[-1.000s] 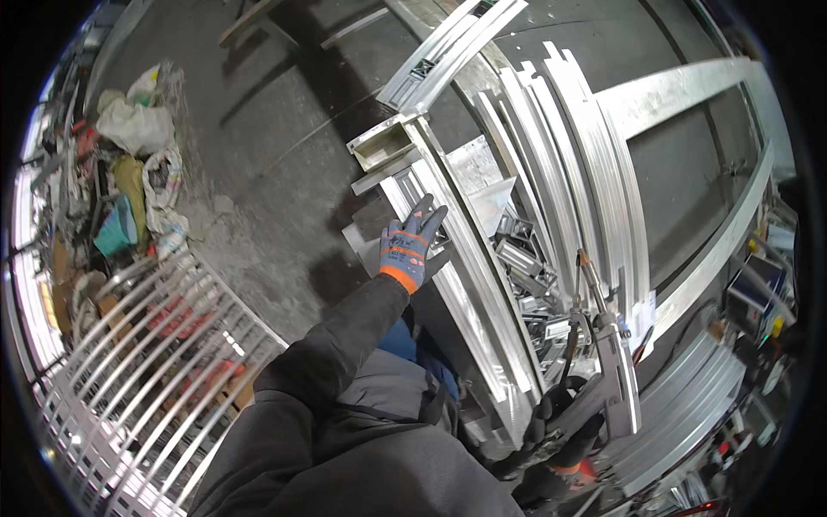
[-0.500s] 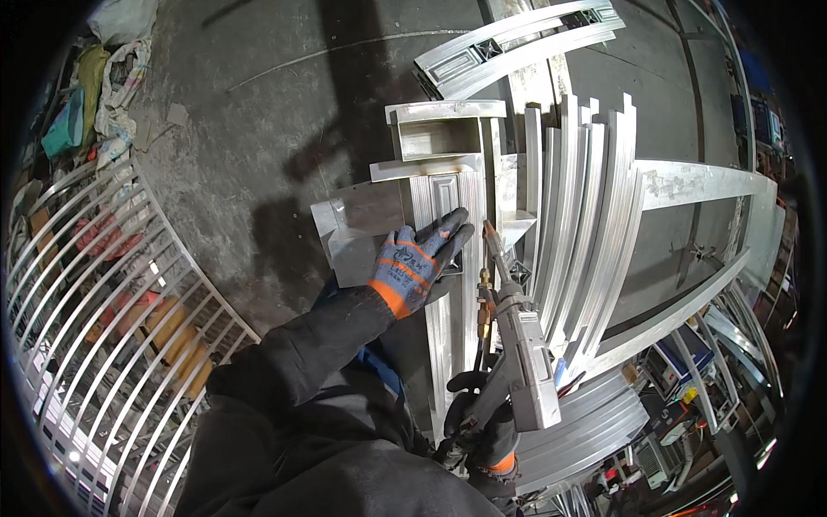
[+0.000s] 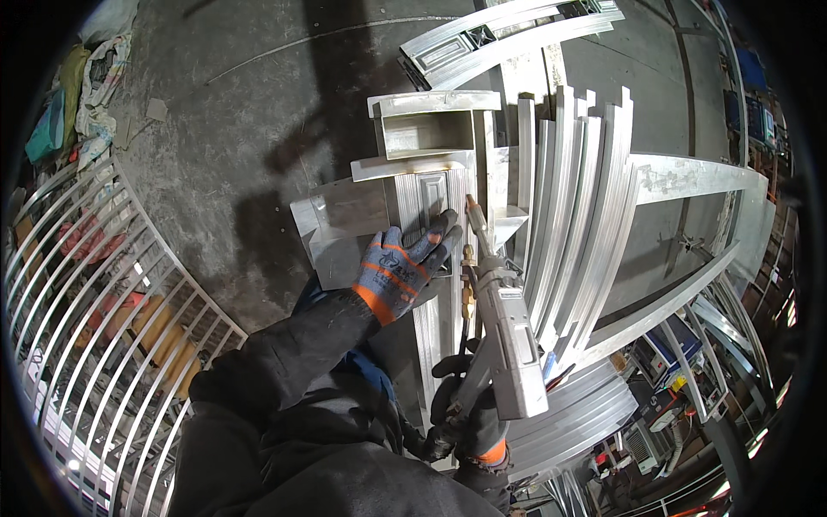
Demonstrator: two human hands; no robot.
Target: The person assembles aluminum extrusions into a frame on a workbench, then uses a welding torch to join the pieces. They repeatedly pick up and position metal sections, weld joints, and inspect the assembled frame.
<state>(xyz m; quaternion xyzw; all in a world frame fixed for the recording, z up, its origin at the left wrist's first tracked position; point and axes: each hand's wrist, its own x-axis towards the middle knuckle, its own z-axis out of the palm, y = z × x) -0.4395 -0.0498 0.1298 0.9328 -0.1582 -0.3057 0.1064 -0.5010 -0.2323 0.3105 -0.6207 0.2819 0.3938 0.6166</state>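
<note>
Our hands, both gloved, work near the middle of the frame: the left hand (image 3: pixel 398 271) lies with its fingers outstretched over a patterned panel, and the right hand (image 3: pixel 480 420), at the lower centre, is wrapped around the handle of a gun. We cannot tell whether the left fingers press on anything beneath them.

Around us spreads the grey floor (image 3: pixel 241 112), barest in the upper left. A barred grille (image 3: pixel 178 251) curves across the lower left. At the right of the frame we see a broad metal frame (image 3: pixel 693 178), with long silvery strips (image 3: pixel 594 224) lying side by side between it and our gun. Ribbed sheets (image 3: pixel 577 422) fill part of the lower right. Our panel (image 3: pixel 433 194) runs down the centre, and another panel (image 3: pixel 525 53) lies aslant at the top. Just above ours sits a hollow metal box (image 3: pixel 426 133). Our grey gun (image 3: pixel 515 353) slants up from the lower centre, its coppery nozzle (image 3: pixel 475 214) near the panel's right edge; we cannot tell whether they touch.
</note>
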